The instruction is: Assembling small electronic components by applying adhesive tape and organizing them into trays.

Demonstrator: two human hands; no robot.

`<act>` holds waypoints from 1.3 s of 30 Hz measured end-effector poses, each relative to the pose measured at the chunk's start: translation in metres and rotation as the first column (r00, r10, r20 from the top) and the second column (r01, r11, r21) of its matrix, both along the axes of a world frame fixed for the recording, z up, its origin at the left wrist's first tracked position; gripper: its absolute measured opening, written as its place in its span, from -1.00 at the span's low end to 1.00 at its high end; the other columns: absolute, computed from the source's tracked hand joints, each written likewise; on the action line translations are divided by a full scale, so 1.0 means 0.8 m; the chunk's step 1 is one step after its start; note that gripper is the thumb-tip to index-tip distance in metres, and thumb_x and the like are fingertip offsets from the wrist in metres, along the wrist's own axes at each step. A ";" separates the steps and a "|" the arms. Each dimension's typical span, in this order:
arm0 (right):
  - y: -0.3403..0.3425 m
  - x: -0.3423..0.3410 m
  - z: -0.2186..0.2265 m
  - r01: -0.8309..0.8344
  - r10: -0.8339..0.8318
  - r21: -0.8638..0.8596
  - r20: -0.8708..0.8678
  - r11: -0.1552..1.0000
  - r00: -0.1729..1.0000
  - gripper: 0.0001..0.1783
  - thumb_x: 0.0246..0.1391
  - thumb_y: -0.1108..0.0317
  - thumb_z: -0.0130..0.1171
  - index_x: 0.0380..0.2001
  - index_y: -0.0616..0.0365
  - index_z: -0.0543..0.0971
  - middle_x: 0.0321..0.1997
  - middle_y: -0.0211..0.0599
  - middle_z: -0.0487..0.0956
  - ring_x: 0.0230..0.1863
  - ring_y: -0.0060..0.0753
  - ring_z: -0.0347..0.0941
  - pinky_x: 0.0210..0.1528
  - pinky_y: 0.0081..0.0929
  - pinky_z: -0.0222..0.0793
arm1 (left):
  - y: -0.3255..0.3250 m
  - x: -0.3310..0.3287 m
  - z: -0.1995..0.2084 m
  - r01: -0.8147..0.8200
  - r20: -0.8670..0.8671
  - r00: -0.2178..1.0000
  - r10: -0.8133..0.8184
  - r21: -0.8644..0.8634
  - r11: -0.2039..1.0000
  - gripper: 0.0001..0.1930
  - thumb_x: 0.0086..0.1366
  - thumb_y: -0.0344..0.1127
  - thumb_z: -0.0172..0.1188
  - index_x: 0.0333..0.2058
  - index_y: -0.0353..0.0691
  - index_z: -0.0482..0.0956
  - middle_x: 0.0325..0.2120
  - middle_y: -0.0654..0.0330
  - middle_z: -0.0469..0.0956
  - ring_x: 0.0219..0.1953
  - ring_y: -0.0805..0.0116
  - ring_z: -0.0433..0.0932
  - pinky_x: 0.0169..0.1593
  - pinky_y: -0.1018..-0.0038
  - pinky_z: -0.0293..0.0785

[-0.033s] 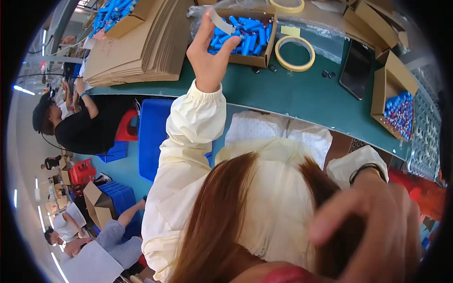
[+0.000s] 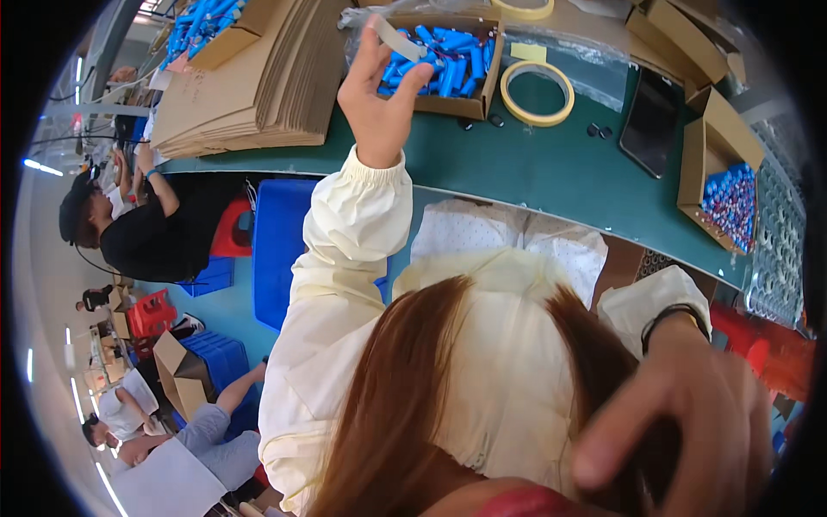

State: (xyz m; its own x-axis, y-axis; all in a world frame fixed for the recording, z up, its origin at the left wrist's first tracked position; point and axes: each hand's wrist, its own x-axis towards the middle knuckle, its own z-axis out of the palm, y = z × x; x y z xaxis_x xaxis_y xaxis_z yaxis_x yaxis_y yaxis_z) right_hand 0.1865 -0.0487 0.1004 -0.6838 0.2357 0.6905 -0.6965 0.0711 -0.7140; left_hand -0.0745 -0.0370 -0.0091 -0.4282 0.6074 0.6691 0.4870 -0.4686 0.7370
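A short, curved, pale strip of tape (image 2: 398, 40) is pinched between the thumb and fingers of my left hand (image 2: 379, 108). This hand is raised over the bench, in front of a cardboard box (image 2: 469, 107) of blue wrapped cylindrical cells (image 2: 452, 65). My right hand (image 2: 680, 401), with a dark band at its wrist, is up close to the camera and partly blurred. Its fingers are apart, beside my hair, and nothing shows in them; the fingertips are partly out of sight. A roll of yellowish tape (image 2: 566, 101) lies flat right of the box.
Flat cardboard sheets (image 2: 233, 112) are stacked left on the green bench (image 2: 543, 168). A dark phone (image 2: 650, 121), small black pieces (image 2: 600, 131) and a box of small blue parts (image 2: 730, 202) are at the right. Below stands a blue bin (image 2: 280, 250); a person in black (image 2: 159, 224) sits left.
My right hand's fingertip has moved slightly downward near my hair. My left hand keeps its pinch on the tape strip, almost in place.
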 end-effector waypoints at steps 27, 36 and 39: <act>-0.008 -0.001 0.043 0.274 -0.281 0.079 0.101 0.959 0.954 -0.59 -0.02 0.06 0.11 -0.21 0.12 0.45 -0.17 -0.05 0.45 -0.27 -0.12 0.40 -0.20 -0.05 0.22 | 0.046 0.127 0.006 0.650 -0.178 0.736 -0.653 -0.083 0.755 -0.82 -0.17 -0.42 0.36 -0.47 -0.20 0.66 -0.06 0.00 0.46 -0.08 0.17 0.48 0.04 0.36 0.34; -0.012 -0.002 0.053 0.340 -0.353 0.094 0.199 0.936 0.914 -0.63 -0.02 0.09 0.09 -0.23 0.12 0.44 -0.22 -0.08 0.45 -0.31 -0.16 0.39 -0.24 -0.10 0.20 | 0.063 0.140 -0.022 0.702 -0.229 0.687 -0.690 -0.036 0.711 -0.87 -0.17 -0.40 0.35 -0.53 -0.18 0.65 -0.07 0.01 0.47 -0.04 0.15 0.46 -0.02 0.34 0.38; -0.011 -0.006 0.055 0.358 -0.371 0.099 0.222 0.928 0.902 -0.64 -0.02 0.10 0.09 -0.24 0.11 0.44 -0.23 -0.09 0.45 -0.33 -0.17 0.38 -0.25 -0.11 0.19 | 0.066 0.136 -0.028 0.709 -0.195 0.686 -0.701 -0.042 0.704 -0.88 -0.16 -0.40 0.34 -0.55 -0.19 0.64 -0.09 0.02 0.49 -0.06 0.16 0.47 -0.07 0.37 0.39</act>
